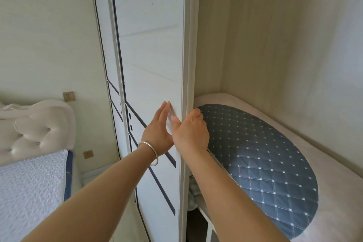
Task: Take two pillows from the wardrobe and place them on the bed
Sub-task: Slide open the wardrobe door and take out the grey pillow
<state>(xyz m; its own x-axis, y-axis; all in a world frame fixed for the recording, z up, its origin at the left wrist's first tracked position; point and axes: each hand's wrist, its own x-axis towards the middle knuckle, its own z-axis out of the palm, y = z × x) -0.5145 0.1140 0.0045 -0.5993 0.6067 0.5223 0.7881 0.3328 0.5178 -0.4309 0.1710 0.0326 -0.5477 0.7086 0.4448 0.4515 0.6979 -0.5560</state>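
The white sliding wardrobe door [151,55] stands in front of me, pushed left so the right half of the wardrobe is open. My left hand [159,131], with a silver bangle on the wrist, lies flat with fingers straight against the door face near its right edge. My right hand [191,132] curls its fingers around that door edge. Inside the wardrobe a blue quilted pillow [261,163] with white dots lies on a shelf [334,192] covered in pale cloth. The bed [29,192], with a white textured cover, is at the lower left.
A white tufted headboard [39,127] stands at the bed's end against the left wall. Two wall sockets [68,96] sit beside it. The wardrobe's beige inner wall [284,45] rises behind the pillow. Some pale fabric [193,188] shows under the shelf.
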